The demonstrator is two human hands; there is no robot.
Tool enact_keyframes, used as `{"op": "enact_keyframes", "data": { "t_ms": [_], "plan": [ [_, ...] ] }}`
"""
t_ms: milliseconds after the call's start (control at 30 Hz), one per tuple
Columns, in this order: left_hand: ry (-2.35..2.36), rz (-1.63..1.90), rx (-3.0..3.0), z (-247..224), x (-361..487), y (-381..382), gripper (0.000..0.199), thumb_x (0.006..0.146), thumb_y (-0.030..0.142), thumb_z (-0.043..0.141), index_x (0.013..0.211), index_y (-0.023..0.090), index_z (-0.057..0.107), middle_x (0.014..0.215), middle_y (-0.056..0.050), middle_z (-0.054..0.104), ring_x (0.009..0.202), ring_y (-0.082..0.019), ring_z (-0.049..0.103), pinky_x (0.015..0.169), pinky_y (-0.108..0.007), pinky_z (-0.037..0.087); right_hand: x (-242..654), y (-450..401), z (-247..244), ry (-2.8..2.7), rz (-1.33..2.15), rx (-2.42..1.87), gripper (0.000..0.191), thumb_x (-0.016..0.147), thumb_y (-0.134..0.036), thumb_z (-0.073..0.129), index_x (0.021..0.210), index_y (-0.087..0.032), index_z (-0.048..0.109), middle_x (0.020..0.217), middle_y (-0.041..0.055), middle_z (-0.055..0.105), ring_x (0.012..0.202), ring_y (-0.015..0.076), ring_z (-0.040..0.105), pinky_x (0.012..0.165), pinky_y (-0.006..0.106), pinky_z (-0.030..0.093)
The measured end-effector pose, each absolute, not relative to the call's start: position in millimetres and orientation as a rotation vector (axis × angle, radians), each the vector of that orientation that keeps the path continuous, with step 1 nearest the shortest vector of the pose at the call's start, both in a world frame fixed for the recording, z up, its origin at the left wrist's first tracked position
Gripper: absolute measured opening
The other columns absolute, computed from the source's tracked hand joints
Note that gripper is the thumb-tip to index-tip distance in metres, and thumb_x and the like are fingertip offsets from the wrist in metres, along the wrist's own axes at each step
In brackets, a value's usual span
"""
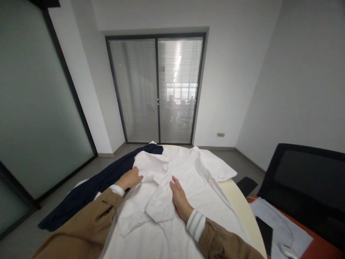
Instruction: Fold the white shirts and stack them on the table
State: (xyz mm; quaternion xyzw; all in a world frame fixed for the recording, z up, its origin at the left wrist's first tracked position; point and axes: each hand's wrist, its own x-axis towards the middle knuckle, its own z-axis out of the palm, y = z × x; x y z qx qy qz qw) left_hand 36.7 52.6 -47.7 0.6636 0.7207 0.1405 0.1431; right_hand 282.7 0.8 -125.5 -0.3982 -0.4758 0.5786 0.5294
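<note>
A white short-sleeved shirt (188, 176) lies spread over a round table. Its left sleeve (161, 203) is folded inward across the body, with the opening towards me, while the right sleeve (221, 169) sticks out to the side. At the left shoulder edge, my left hand (130, 178) is closed on the shirt fabric, thumb and fingers pinched together. My right hand (181, 199) rests against the folded sleeve near the middle of the shirt, its visible fingers stretched out; some fingertips are hidden by cloth.
Dark navy clothing (107, 176) lies along the table's left side and hangs over. The cream table edge (242, 201) shows at right. Beyond it are a black chair (307, 187), papers (280, 219), a black flat object (264, 233) and a white mouse (287, 250) on a red surface.
</note>
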Motion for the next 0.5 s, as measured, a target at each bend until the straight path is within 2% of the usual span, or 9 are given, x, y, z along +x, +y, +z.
{"op": "enact_keyframes", "data": {
  "t_ms": [100,167,333,433,500],
  "plan": [
    [2.195,0.484,1.925,-59,57,48,0.055,0.082,0.029,0.057,0.131,0.006,0.046,0.131,-0.028,0.053,0.117,-0.036,0.058,0.093,-0.042,0.046,284,1,-125,-1.099,1.399,-0.95,0.058,0.088,-0.049,0.049,0.138,-0.019,0.043,0.137,0.0116,0.057,0.124,0.0247,0.056,0.108,0.047,0.042],
    [2.275,0.65,1.955,-70,70,43,0.063,0.085,0.029,0.054,0.141,0.005,0.035,0.144,-0.027,0.041,0.13,-0.036,0.047,0.102,-0.042,0.041,284,0,-123,-1.074,1.402,-0.949,0.057,0.087,-0.048,0.051,0.136,-0.02,0.045,0.133,0.0104,0.06,0.12,0.0248,0.059,0.106,0.047,0.043],
    [2.262,1.083,2.083,-103,84,32,0.052,0.094,0.031,0.044,0.142,0.012,0.039,0.156,-0.02,0.027,0.138,-0.034,0.035,0.107,-0.046,0.038,280,-6,-109,-0.954,1.467,-0.922,0.056,0.086,-0.054,0.053,0.132,-0.022,0.05,0.119,0.0074,0.068,0.106,0.0242,0.066,0.093,0.043,0.053],
    [2.148,1.181,2.187,-112,80,32,0.049,0.094,0.025,0.044,0.141,0.015,0.042,0.156,-0.016,0.029,0.141,-0.031,0.031,0.112,-0.047,0.034,279,-9,-99,-0.785,1.598,-0.884,0.06,0.087,-0.066,0.047,0.124,-0.021,0.057,0.093,0.006,0.074,0.083,0.0227,0.07,0.074,0.036,0.059],
    [2.123,1.254,2.197,-115,76,33,0.052,0.091,0.02,0.046,0.143,0.016,0.042,0.157,-0.014,0.028,0.144,-0.03,0.027,0.115,-0.048,0.03,281,-10,-93,-0.662,1.716,-0.872,0.064,0.085,-0.074,0.044,0.116,-0.02,0.059,0.074,0.0039,0.071,0.063,0.02,0.068,0.061,0.032,0.058]
  ]
}}
